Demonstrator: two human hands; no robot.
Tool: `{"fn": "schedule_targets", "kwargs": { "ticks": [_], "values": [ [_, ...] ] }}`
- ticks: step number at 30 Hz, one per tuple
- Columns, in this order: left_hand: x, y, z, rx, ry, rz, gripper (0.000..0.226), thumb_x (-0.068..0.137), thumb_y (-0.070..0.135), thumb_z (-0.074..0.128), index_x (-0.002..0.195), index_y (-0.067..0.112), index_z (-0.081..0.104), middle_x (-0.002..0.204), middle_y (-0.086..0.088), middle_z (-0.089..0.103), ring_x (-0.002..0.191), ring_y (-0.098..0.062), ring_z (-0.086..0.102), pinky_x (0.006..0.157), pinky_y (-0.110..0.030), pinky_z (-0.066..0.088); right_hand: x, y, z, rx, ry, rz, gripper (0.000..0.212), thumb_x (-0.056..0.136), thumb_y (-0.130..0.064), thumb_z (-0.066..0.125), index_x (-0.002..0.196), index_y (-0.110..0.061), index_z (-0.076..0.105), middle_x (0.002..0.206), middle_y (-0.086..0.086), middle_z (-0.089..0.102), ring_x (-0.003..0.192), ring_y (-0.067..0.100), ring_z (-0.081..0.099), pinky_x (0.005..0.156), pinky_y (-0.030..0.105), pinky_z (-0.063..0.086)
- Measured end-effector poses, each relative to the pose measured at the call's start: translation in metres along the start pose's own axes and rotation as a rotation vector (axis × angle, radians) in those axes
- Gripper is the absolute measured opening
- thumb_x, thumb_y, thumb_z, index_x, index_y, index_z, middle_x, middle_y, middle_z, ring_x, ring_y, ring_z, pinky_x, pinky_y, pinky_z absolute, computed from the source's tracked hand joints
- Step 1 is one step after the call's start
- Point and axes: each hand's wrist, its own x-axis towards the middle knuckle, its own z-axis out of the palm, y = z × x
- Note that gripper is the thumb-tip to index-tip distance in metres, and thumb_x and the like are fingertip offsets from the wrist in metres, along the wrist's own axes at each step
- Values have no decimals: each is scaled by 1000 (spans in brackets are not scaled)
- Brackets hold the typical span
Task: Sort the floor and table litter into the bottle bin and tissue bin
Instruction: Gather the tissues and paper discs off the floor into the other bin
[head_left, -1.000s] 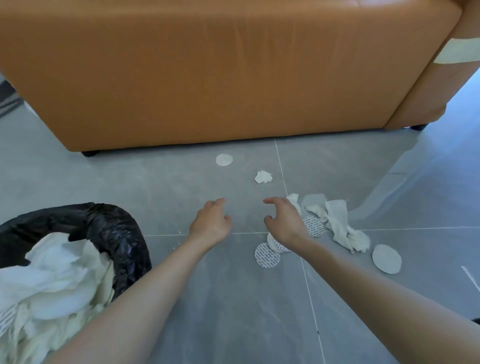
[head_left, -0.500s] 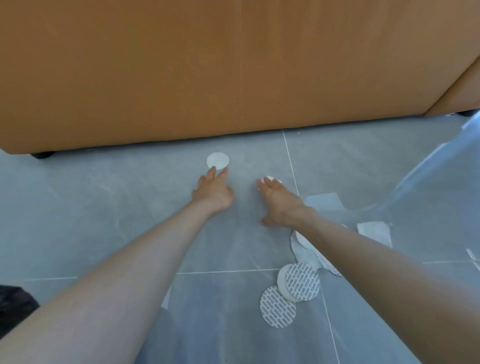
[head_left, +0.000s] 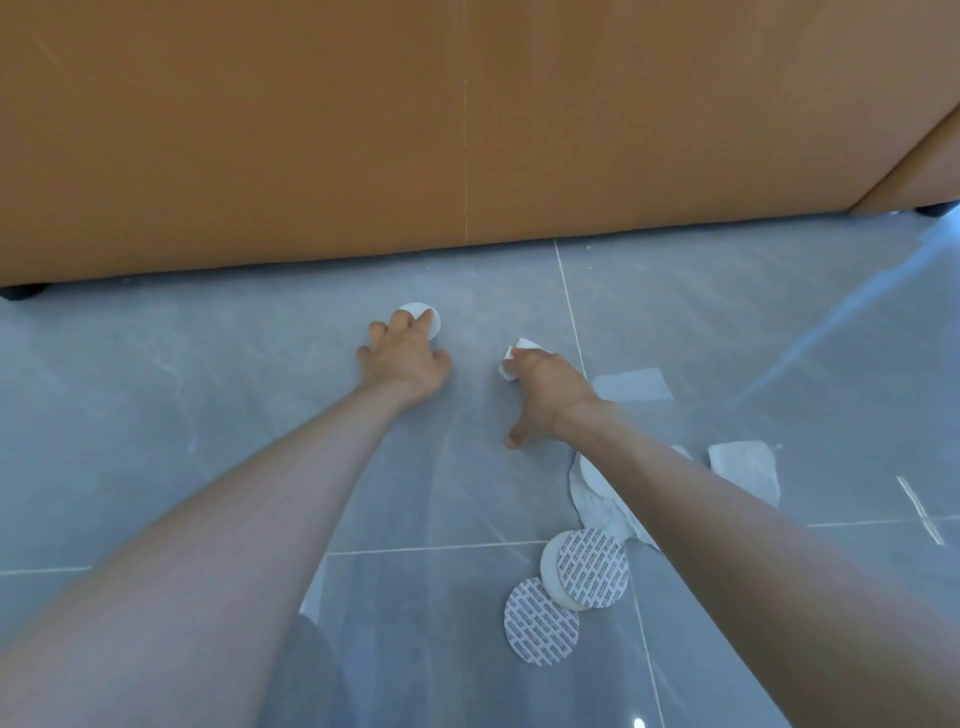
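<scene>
On the grey tile floor (head_left: 208, 415), my left hand (head_left: 405, 358) reaches forward and its fingertips rest on a white round disc (head_left: 428, 317) near the sofa's base. My right hand (head_left: 545, 395) is beside it, fingers curled over a small crumpled white tissue (head_left: 511, 358) that shows under the fingertips. Behind my right wrist lie a flat tissue sheet (head_left: 631, 384), crumpled tissues (head_left: 597, 493), another tissue piece (head_left: 745, 467) and three round printed seal discs (head_left: 569, 587). No bin is in view.
An orange leather sofa (head_left: 467, 130) fills the upper frame, its base just beyond my hands, with dark feet at far left (head_left: 21, 291) and far right. Bare floor tiles lie left of my left arm.
I have leaned in closer to the sofa. My left hand moved forward onto the white disc, and my right hand's fingers curled over the small tissue. The bin has left the view.
</scene>
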Motion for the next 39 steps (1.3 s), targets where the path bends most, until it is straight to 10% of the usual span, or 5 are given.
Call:
{"fn": "schedule_targets", "kwargs": {
  "ticks": [9,16,24,39],
  "values": [
    [-57,-12,10,-13,-12,-54,48,92,31,50,137,18,39,135,-14,34,128,-33,27,100,-38,34,-22,-9,14,7,43,-61,60,72,-10,79,126,-14,56,128,9,49,118,25,51,94,29,43],
    [-121,-22,18,-303,45,-155,43,81,26,71,117,12,52,131,-14,32,123,-32,30,96,-31,34,-75,-19,52,175,16,-96,21,74,-14,74,93,-15,68,96,6,68,87,19,60,78,25,48],
    [-192,-12,36,-812,72,-448,31,86,6,61,115,8,54,120,-15,58,108,-31,55,87,-32,44,-143,-14,33,802,274,137,40,75,-10,78,111,-15,61,78,-6,56,71,11,55,74,26,49],
    [-280,-7,40,-920,-170,-288,33,87,2,56,119,8,55,120,-11,59,96,-21,53,79,-27,43,-196,7,41,-18,-174,117,65,89,-7,58,146,-10,27,134,22,45,120,35,48,92,35,42]
  ]
}}
